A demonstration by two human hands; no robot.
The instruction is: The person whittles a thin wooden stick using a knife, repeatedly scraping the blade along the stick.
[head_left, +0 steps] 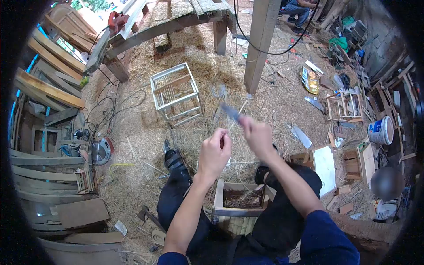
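My right hand [258, 138] is closed around the handle of a knife [230, 112]. Its grey blade points up and to the left and is smeared by motion. Just left of it, my left hand [215, 149] is held in a pinch. Whatever lies in those fingers is too small or hidden to name. Both hands hover above a small wooden frame box [219, 195] between my knees. Farther out on the floor stands a wooden cage [176, 93] with thin bars. By my left leg lies a hatchet-like tool [146, 216].
A wooden post [260, 48] rises ahead, beside a rough bench [168, 33]. A circular saw [102, 151] and stacked boards [57, 90] are at left. At right are a second small cage [344, 107], a white bucket [380, 130] and a yellow bag [310, 80]. Another person [295, 12] crouches far back.
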